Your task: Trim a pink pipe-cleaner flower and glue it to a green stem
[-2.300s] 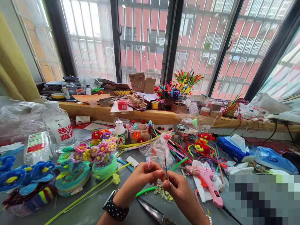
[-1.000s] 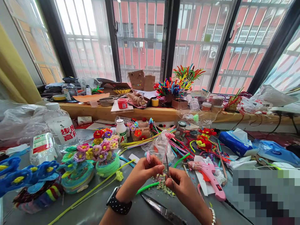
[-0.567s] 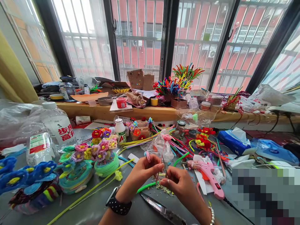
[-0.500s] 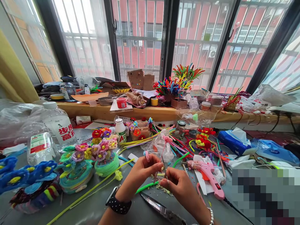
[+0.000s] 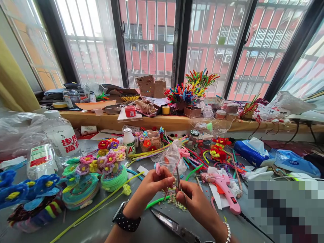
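Observation:
My left hand [image 5: 157, 184] pinches the thin stripped stem of a pink pipe-cleaner flower [image 5: 184, 152], whose head stands above the fingers. A pale pink fuzzy loop [image 5: 157, 168] shows at the same hand's index finger. My right hand [image 5: 191, 199] is closed around small metal scissors [image 5: 178, 179], their narrow blades pointing up beside the stem. Fuzz clippings [image 5: 177, 199] lie scattered below both hands. A green pipe cleaner [image 5: 158, 202] passes under them. Large scissors [image 5: 168, 221] rest on the grey table nearer to me.
Pots of pipe-cleaner flowers [image 5: 115, 179] crowd the left, beside a plastic bottle [image 5: 60, 136]. A pink glue gun [image 5: 222, 189] with its cord lies right. Loose pipe cleaners [image 5: 152, 153], a white drink bottle [image 5: 129, 141] and a blue tissue pack [image 5: 250, 152] are farther back.
The small scissors' blades have tilted more upright next to the stem, and my right hand has turned slightly. The flower has shifted a little to the right.

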`<move>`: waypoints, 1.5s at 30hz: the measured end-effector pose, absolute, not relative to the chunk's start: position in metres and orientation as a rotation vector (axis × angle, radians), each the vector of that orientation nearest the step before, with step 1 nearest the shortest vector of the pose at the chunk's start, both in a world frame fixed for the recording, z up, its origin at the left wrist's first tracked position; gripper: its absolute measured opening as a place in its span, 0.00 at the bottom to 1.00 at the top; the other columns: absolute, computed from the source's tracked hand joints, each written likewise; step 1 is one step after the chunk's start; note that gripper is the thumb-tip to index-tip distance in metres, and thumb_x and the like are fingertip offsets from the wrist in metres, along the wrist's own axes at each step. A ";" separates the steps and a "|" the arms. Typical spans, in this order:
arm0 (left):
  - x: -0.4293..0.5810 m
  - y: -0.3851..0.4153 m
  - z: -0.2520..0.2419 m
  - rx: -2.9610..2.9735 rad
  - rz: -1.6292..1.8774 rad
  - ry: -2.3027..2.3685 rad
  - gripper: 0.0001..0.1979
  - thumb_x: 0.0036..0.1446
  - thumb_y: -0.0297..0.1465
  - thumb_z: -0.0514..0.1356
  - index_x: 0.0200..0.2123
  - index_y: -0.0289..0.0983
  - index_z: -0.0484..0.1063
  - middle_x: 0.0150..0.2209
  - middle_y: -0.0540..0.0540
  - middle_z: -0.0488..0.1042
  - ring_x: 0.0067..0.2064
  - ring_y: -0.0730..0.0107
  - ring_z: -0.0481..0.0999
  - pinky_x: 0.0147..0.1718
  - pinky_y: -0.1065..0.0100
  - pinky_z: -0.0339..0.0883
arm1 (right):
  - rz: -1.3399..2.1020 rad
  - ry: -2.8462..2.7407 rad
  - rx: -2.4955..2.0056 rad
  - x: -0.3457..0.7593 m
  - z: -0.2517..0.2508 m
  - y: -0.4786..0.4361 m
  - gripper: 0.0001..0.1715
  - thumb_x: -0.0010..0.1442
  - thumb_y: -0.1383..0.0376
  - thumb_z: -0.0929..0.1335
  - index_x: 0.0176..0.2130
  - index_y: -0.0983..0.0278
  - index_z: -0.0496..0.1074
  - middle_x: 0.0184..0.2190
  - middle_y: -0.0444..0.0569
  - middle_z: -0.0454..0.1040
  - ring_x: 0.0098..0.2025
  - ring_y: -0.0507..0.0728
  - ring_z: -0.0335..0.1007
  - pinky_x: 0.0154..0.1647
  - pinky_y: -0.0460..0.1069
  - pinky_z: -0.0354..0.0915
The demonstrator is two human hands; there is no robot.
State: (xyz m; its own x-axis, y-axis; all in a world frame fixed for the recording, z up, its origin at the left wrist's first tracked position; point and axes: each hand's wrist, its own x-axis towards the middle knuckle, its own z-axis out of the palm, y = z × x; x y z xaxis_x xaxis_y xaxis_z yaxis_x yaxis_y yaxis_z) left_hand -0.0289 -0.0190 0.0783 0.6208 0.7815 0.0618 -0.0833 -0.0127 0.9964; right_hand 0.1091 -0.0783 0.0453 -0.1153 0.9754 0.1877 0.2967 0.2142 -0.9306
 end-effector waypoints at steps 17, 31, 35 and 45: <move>-0.028 -0.020 0.080 1.396 0.733 0.620 0.12 0.42 0.34 0.61 0.18 0.33 0.64 0.17 0.54 0.64 0.20 0.80 0.58 0.20 0.75 0.50 | 0.944 -1.645 -1.192 0.111 0.048 -0.079 0.32 0.46 0.38 0.54 0.20 0.65 0.56 0.18 0.40 0.52 0.21 0.49 0.46 0.19 0.44 0.44; -0.026 -0.020 0.078 1.353 0.721 0.633 0.15 0.40 0.35 0.63 0.16 0.34 0.59 0.16 0.55 0.61 0.20 0.80 0.58 0.20 0.74 0.49 | 0.826 -1.576 -1.369 0.110 0.048 -0.077 0.26 0.49 0.48 0.62 0.16 0.63 0.50 0.15 0.38 0.48 0.19 0.48 0.43 0.18 0.44 0.42; -0.028 -0.017 0.074 1.349 0.710 0.618 0.13 0.44 0.37 0.60 0.19 0.33 0.63 0.16 0.54 0.63 0.20 0.80 0.55 0.20 0.74 0.46 | 0.865 -1.577 -1.346 0.111 0.047 -0.076 0.26 0.49 0.46 0.62 0.17 0.64 0.51 0.16 0.38 0.49 0.19 0.48 0.44 0.18 0.44 0.43; -0.031 -0.017 0.073 1.321 0.716 0.565 0.09 0.47 0.33 0.59 0.20 0.33 0.67 0.19 0.53 0.65 0.20 0.80 0.51 0.20 0.73 0.45 | 1.006 -1.644 -1.125 0.108 0.042 -0.078 0.32 0.46 0.39 0.56 0.19 0.65 0.55 0.18 0.40 0.51 0.21 0.49 0.45 0.20 0.44 0.43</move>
